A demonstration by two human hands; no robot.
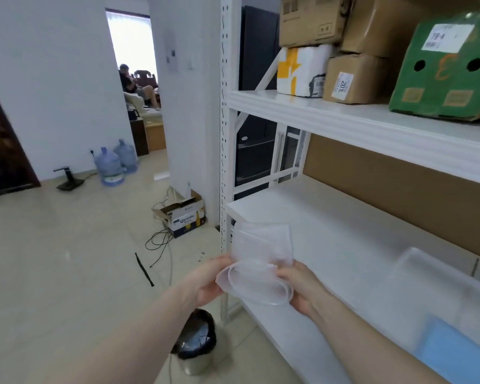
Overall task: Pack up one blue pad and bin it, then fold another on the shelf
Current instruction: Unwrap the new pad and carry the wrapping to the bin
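1. Shelving of white metal fills the right side, above a pale tiled floor; a doorway at the back opens into a brighter room where a person sits.
2. Upper shelf: three brown cardboard boxes, one green box and one white-and-yellow parcel.
3. Floor: two water jugs by the wall, one open beer carton with loose cables beside it, and one small bin lined with a black bag, standing near the foot of the shelving.
4. Lower shelf: one blue pad lies flat at the right edge of view, partly under a clear plastic sheet, well apart from both hands.
5. Both hands hold one crumpled clear plastic bag in front of the lower shelf's corner, above the bin.
6. The left hand curls its fingers round the bag's left edge; the right hand pinches its right edge, thumb on top.
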